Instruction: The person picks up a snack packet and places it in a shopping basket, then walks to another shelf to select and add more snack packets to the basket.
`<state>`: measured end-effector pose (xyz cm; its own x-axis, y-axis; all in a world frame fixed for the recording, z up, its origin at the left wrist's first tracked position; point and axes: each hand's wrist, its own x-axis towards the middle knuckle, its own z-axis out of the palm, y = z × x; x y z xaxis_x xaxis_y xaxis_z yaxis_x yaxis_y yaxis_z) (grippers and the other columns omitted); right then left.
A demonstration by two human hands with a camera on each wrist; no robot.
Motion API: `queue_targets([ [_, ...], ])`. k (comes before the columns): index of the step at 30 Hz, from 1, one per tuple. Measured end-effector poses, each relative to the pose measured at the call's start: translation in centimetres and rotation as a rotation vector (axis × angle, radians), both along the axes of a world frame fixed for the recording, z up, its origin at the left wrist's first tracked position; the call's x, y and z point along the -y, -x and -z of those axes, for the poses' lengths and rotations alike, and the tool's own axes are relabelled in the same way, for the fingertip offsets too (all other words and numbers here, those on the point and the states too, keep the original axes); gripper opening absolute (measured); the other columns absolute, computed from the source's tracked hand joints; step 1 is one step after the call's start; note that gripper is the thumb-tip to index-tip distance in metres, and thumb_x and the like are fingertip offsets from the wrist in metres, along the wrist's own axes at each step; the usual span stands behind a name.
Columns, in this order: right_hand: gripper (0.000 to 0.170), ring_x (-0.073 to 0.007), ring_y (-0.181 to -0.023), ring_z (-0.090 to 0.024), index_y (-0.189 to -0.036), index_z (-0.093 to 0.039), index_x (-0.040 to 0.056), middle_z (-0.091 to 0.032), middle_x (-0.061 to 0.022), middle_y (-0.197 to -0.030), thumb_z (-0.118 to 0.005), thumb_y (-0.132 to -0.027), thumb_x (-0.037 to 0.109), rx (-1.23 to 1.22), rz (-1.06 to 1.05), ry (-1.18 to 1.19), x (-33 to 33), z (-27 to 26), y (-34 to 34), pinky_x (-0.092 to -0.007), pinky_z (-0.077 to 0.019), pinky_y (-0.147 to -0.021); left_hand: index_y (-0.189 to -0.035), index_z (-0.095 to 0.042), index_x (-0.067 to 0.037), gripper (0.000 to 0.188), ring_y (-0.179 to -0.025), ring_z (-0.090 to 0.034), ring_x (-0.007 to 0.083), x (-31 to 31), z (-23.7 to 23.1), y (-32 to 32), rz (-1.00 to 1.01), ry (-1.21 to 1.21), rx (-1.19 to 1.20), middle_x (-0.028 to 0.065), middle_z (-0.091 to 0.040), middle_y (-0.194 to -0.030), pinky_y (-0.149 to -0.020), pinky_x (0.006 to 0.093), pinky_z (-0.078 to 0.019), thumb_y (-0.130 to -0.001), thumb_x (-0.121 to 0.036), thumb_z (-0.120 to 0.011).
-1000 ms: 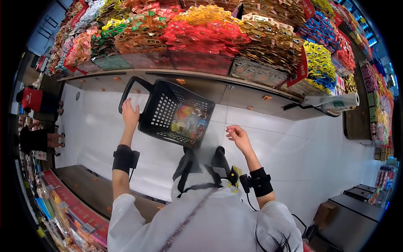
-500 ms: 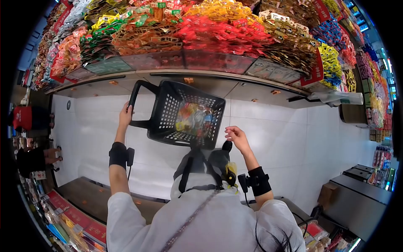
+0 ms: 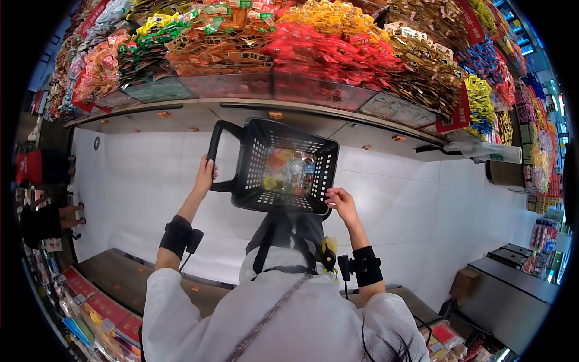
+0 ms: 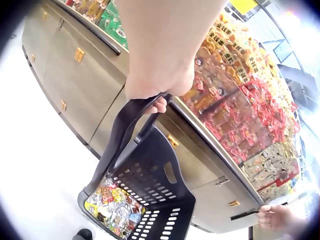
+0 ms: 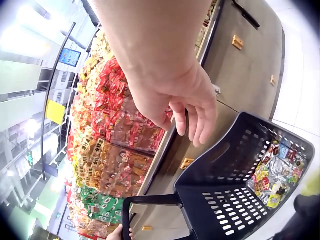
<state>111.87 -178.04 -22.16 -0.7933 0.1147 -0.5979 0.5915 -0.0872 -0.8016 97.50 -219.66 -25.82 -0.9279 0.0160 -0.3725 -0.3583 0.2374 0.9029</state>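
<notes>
My left hand (image 3: 205, 175) grips the black handle (image 3: 215, 142) of a shopping basket, its fingers curled round the bar in the left wrist view. The dark perforated basket (image 3: 256, 148) hangs tilted in front of my legs, its open mouth towards me. Small wrapped snack packets (image 3: 291, 171) in several colours lie on its bottom. Beside the basket's right rim is my right hand (image 3: 342, 204), fingers loosely bent and holding nothing. In the right wrist view that hand (image 5: 187, 97) hangs above the basket's wall (image 5: 215, 172), apart from it.
A long counter (image 3: 319, 125) heaped with bagged snacks (image 3: 332, 48) runs ahead. A roll of plastic bags (image 3: 491, 152) sticks out at its right. Behind me stands another display shelf (image 3: 108, 271). Two people are at far left, one in a red top (image 3: 30, 167). Pale floor tiles (image 3: 151, 181) lie between.
The basket and my left hand have shifted to the right in the head view, bringing the basket's rim closer to my right hand. The right hand has stayed nearly in place.
</notes>
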Motion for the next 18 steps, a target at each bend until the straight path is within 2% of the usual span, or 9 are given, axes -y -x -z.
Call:
queue_targets([
  [5,0.025,-0.0149,-0.084,-0.058,-0.104,-0.053,0.0031,-0.059,-0.0070,-0.099,-0.048,-0.089,0.022,-0.011,0.066,-0.019,-1.0,0.8,-0.7,-0.0267,-0.0475,-0.073,-0.122,-0.036,-0.007,0.036,-0.056,-0.044,0.0069,-5.3,0.5,-2.4,-0.086,-0.033,-0.074,0.0021,-0.047,-0.074,-0.050,0.0199,-0.0383,-0.093,-0.027,-0.038],
  [6,0.028,-0.0169,-0.089,-0.057,-0.106,-0.053,0.0033,-0.058,-0.0085,-0.103,-0.046,-0.089,0.025,-0.011,0.090,-0.024,-1.4,1.1,-0.8,-0.0291,-0.0474,-0.076,-0.122,-0.036,-0.007,0.037,-0.056,-0.044,0.0067,-6.4,0.8,-2.8,-0.089,-0.023,-0.087,0.0016,-0.047,-0.074,-0.050,0.0196,-0.0378,-0.093,-0.029,-0.038],
  [12,0.045,-0.0206,-0.098,-0.054,-0.113,-0.049,-0.0002,-0.055,-0.0122,-0.109,-0.038,-0.091,0.038,-0.054,0.392,0.126,-5.5,0.6,-2.4,-0.0335,-0.0465,-0.081,-0.121,-0.036,-0.007,0.036,-0.056,-0.043,0.0067,-12.6,1.6,-4.2,-0.131,-0.022,-0.089,0.0014,-0.047,-0.074,-0.049,0.0199,-0.0373,-0.093,-0.030,-0.037],
  [13,0.052,-0.0228,-0.102,-0.052,-0.114,-0.047,-0.0017,-0.054,-0.0131,-0.109,-0.035,-0.090,0.043,-0.075,0.432,0.122,-6.7,1.0,-2.8,-0.0362,-0.0446,-0.084,-0.121,-0.036,-0.007,0.036,-0.056,-0.043,0.0067,-13.6,1.8,-4.4,-0.133,-0.012,-0.095,0.0016,-0.047,-0.074,-0.050,0.0201,-0.0374,-0.093,-0.030,-0.037],
  [15,0.056,-0.0240,-0.103,-0.050,-0.119,-0.044,-0.0009,-0.050,-0.0156,-0.114,-0.035,-0.090,0.046,-0.158,0.504,0.141,-9.1,0.9,-3.4,-0.0370,-0.0444,-0.084,-0.121,-0.037,-0.006,0.036,-0.055,-0.043,0.0072,-15.4,0.9,-4.9,-0.146,-0.003,-0.091,0.0023,-0.048,-0.074,-0.050,0.0213,-0.0378,-0.093,-0.029,-0.038],
  [18,0.060,-0.0293,-0.109,-0.046,-0.125,-0.036,0.0009,-0.043,-0.0190,-0.122,-0.031,-0.089,0.049,-0.173,0.607,0.205,-13.0,1.0,-4.2,-0.0433,-0.0421,-0.087,-0.120,-0.039,-0.007,0.036,-0.053,-0.044,0.0082,-17.8,1.1,-5.1,-0.165,0.035,-0.131,0.0028,-0.051,-0.073,-0.049,0.0225,-0.0386,-0.092,-0.029,-0.039],
])
